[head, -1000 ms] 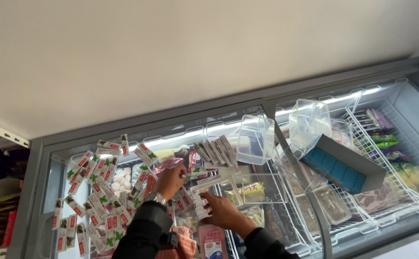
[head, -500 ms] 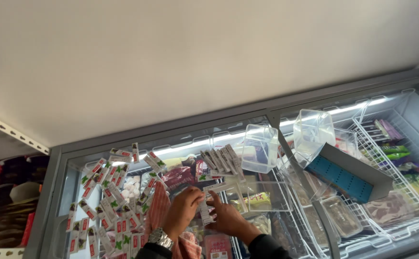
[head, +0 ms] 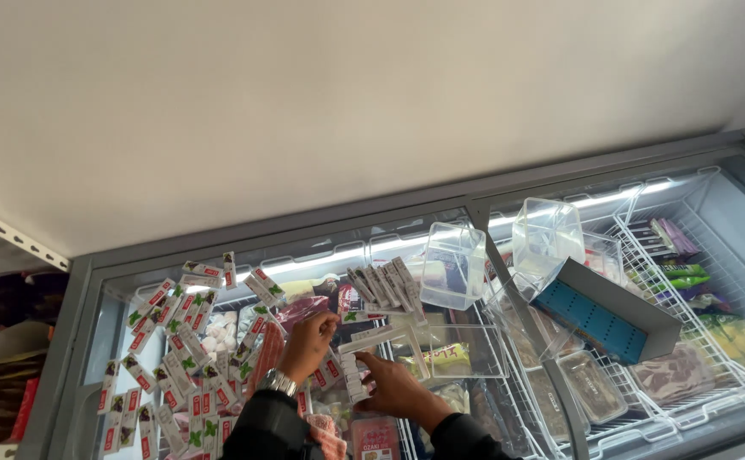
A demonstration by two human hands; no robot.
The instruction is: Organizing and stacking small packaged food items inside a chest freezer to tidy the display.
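Below, both hands' fingers pinch small white packets point(head: 357, 358) above the chest freezer point(head: 509, 200) holding frozen packs.

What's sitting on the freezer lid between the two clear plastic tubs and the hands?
In the head view, a fanned row of small white packets lies between the clear tubs and the hands.

Left hand point(head: 308, 342) raised, right hand point(head: 398, 388) low, fingers curled.

Scattered small packets point(head: 172, 341) left, clear tubs point(head: 456, 266) right, bare glass point(head: 466, 351) between.
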